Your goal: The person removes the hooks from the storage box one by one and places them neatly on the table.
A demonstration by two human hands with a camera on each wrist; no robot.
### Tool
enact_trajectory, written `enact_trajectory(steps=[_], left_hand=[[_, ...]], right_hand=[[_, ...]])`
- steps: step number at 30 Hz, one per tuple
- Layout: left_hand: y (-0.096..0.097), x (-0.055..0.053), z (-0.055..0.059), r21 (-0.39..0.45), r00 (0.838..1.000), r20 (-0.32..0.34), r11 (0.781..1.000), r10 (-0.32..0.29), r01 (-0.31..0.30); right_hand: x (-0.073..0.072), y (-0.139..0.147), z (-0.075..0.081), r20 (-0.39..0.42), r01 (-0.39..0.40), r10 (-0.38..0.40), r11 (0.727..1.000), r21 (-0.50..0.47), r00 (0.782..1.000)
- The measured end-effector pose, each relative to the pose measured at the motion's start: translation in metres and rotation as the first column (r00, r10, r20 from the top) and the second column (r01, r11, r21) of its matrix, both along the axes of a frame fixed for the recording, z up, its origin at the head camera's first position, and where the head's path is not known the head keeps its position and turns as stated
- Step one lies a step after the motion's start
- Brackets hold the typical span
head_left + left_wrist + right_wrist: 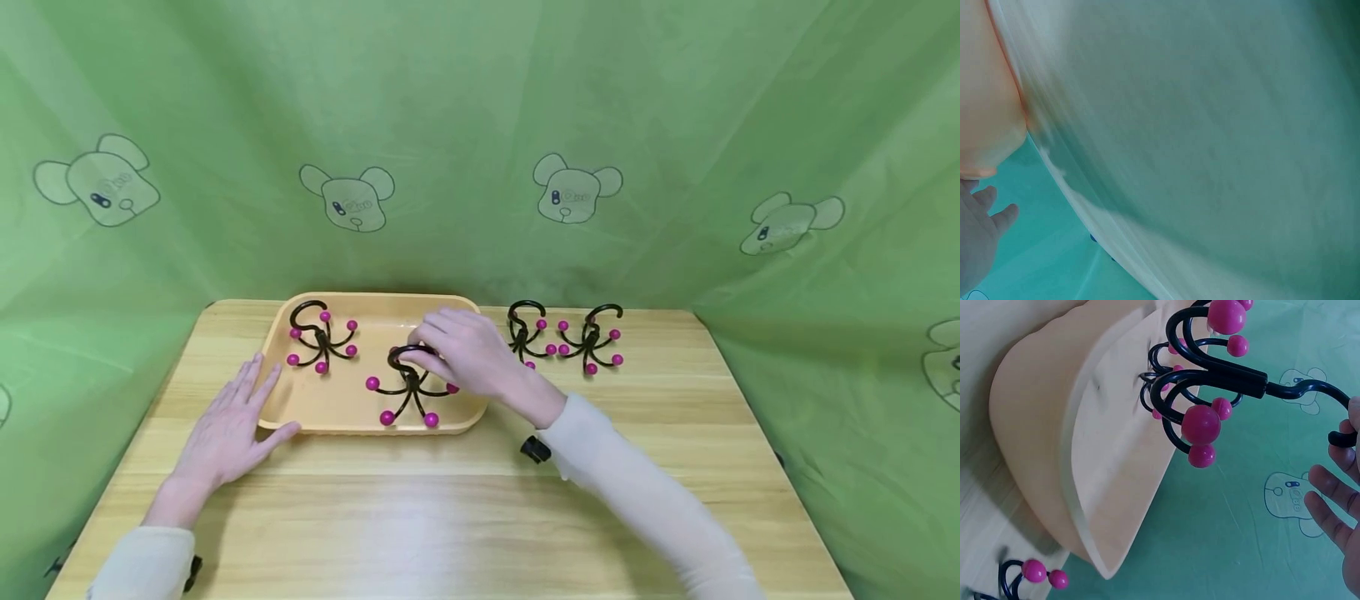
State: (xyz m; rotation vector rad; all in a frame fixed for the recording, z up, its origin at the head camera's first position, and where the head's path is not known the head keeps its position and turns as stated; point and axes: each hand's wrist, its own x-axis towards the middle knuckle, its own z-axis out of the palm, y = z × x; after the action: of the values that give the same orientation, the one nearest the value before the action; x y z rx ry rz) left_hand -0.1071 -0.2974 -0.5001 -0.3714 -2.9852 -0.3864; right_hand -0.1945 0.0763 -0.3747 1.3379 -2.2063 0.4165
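Observation:
My right hand pinches the curved top of a black multi-arm hook tipped with pink balls. That hook hangs upright over the right half of a peach-coloured tray, its arms spread downward. In the right wrist view the thumb and a finger grip the bent end of the hook, while the other fingers stick out loosely. Another hook of the same kind stands in the tray's left part. My left hand lies at the tray's left edge, fingers straight and thumb near the front left corner.
Two more such hooks, a nearer one partly behind my right hand and a farther one, stand on the wooden table right of the tray. A green curtain with printed animal heads hangs around the table's back and sides.

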Motion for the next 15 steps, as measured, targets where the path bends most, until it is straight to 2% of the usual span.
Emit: enact_trajectory(steps=[7, 15], left_hand=[[0.000, 0.000, -0.001, -0.004, 1.000, 0.004, 1.000, 0.000, 0.000], [-0.001, 0.000, -0.001, -0.006, 1.000, 0.006, 1.000, 0.002, -0.002]], right_hand=[[0.003, 0.019, 0.001, -0.057, 0.003, -0.005, 1.000, -0.024, 0.998], [0.004, 0.042, 0.002, -0.052, 0.007, -0.010, 0.999, -0.044, 0.999]])
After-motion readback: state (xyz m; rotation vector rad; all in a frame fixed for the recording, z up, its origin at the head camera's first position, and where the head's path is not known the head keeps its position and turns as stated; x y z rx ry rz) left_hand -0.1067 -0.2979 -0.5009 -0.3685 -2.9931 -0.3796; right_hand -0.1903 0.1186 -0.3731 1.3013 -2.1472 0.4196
